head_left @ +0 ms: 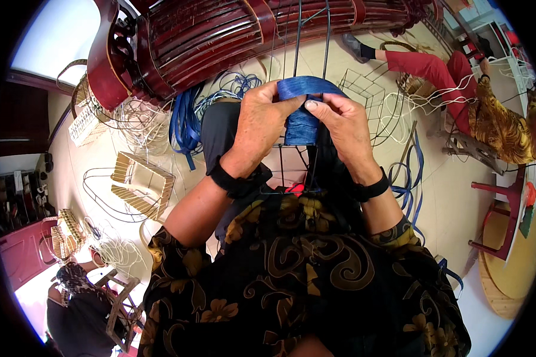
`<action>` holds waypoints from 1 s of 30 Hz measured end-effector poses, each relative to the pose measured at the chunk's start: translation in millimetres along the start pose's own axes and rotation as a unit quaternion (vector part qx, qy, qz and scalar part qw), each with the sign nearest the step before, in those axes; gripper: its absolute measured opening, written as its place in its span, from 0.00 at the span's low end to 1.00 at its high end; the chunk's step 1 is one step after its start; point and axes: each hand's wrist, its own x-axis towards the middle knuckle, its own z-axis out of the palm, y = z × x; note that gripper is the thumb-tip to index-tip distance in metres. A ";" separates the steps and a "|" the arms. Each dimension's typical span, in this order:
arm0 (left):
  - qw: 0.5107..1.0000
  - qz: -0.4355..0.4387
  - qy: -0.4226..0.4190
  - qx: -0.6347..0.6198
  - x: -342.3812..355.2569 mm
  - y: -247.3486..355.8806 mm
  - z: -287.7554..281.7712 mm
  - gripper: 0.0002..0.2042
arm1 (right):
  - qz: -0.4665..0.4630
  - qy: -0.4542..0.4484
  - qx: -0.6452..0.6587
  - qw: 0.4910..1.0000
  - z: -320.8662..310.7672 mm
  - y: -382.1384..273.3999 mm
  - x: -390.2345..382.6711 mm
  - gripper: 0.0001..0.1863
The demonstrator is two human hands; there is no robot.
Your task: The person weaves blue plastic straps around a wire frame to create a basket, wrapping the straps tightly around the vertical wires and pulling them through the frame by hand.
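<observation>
A dark wire frame stands upright between my knees, and part of it is wrapped in blue strip, forming a woven band. A loose length of flat blue strip arches over the top of this band. My left hand is closed on the strip's left side, its thumb pressed near the middle. From the other side my right hand pinches the strip, thumb and forefinger close to the left thumb. Where the strip's ends run is hidden behind my fingers.
Coils of blue strip and pale cord lie left on the tiled floor, near a half-woven basket. A dark red wooden bench spans the far side. Co-workers sit at right and lower left.
</observation>
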 end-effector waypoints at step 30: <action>0.722 -0.193 -0.663 -0.047 125.1 4.9 -35.8 0.10 | 0.008 0.106 -0.113 0.988 13.7 -13.0 -11.9 0.13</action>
